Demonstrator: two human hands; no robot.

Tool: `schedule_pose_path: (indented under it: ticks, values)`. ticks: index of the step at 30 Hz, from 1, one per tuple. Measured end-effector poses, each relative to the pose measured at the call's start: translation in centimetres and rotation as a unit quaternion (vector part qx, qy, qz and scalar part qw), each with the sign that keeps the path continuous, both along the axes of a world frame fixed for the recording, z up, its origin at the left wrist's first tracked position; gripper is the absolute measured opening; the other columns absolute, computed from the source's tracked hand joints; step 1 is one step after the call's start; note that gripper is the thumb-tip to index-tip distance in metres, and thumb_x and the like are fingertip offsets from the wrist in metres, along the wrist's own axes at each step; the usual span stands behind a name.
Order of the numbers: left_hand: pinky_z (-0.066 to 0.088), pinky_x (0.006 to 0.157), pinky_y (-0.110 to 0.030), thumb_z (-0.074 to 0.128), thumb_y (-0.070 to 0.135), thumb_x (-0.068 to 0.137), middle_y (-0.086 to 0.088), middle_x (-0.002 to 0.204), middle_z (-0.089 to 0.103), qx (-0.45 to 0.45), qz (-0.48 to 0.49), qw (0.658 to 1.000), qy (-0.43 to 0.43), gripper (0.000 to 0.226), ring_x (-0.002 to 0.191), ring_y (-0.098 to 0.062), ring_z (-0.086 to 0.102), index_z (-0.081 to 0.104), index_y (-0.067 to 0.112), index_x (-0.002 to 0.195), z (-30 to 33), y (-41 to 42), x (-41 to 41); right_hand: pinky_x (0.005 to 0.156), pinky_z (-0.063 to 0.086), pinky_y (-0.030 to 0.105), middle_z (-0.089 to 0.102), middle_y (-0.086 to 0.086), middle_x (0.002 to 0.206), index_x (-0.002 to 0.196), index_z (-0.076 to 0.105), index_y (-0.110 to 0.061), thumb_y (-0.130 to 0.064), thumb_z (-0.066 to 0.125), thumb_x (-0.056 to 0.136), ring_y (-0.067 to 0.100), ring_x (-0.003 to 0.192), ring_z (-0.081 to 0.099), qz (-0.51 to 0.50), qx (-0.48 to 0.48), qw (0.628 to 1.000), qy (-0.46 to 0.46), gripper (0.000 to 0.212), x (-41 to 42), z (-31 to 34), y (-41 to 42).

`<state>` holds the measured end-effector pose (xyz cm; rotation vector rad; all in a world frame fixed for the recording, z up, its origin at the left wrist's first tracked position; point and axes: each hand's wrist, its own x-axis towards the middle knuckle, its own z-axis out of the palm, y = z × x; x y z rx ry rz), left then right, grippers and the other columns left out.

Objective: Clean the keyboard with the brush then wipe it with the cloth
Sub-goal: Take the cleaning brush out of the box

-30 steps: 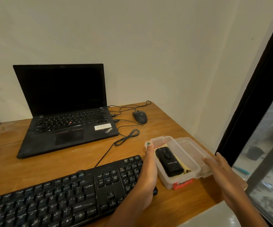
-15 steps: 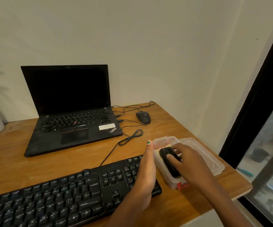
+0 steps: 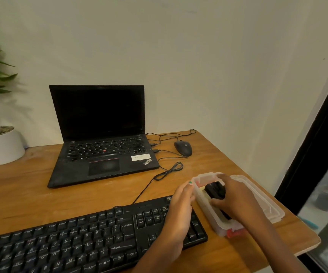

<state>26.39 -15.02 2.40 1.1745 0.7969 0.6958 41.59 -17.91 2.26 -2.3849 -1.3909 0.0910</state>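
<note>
My right hand (image 3: 236, 201) grips the black brush (image 3: 215, 191) inside the box (image 3: 208, 209); my left hand (image 3: 180, 205) rests flat against its side.

1 head-worn wide-angle view looks forward and down from above the near edge of the wooden desk (image 3: 41, 194). The keyboard (image 3: 80, 241) and both forearms lie closest; the laptop (image 3: 104, 150) and wall stand farther back. Frame edges bend.
</note>
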Motion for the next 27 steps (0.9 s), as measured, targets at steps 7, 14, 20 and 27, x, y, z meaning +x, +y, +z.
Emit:
schedule_pose_path:
  ticks: [7, 14, 20, 27]
  values:
    - [0.041, 0.098, -0.022, 0.042, 0.033, 0.101, 0.014, 0.102, 0.067, 0.012, -0.009, 0.999, -0.029, 0.017, 0.097, 0.0, 0.061, 0.058, 0.032, 0.105, 1.0, 1.6, -2.0, 0.089, 0.048, 0.03, 0.054, -0.013, 0.118, 0.137, 0.038, -0.031, -0.039, 0.074, 0.071, 0.009, 0.108, 0.052, 0.087, 0.203, 0.975, 0.03, 0.076, -5.1, 3.4, 0.1]
    - [0.055, 0.068, -0.021, 0.039, 0.038, 0.101, 0.005, 0.095, 0.075, 0.056, 0.058, 0.996, -0.031, 0.032, 0.087, -0.006, 0.07, 0.063, 0.022, 0.113, 1.8, 5.8, -5.9, 0.084, 0.031, 0.005, 0.045, -0.029, 0.112, 0.132, 0.045, -0.031, -0.025, 0.069, 0.077, 0.0, 0.108, 0.044, 0.188, 0.294, 0.933, 0.087, 0.06, -11.9, 2.1, 6.0]
    - [0.052, 0.067, -0.016, 0.033, 0.038, 0.101, 0.011, 0.092, 0.072, 0.09, 0.178, 0.979, -0.038, 0.031, 0.083, 0.004, 0.067, 0.06, 0.03, 0.113, 1.1, 9.5, -8.8, 0.079, 0.041, 0.003, 0.05, -0.025, 0.119, 0.13, 0.039, -0.041, -0.02, 0.07, 0.081, -0.015, 0.106, 0.047, 0.266, 0.276, 0.863, 0.329, 0.062, -14.7, 0.6, 10.3]
    - [0.037, 0.071, 0.004, 0.026, 0.041, 0.102, 0.037, 0.106, 0.042, 0.084, 0.222, 0.971, -0.034, 0.026, 0.092, 0.023, 0.045, 0.043, 0.039, 0.122, 0.5, 9.9, -9.2, 0.084, 0.046, 0.012, 0.059, -0.02, 0.12, 0.123, 0.049, -0.042, -0.038, 0.068, 0.069, -0.009, 0.105, 0.056, 0.275, 0.233, 0.792, 0.493, 0.057, -14.9, -0.8, 11.9]
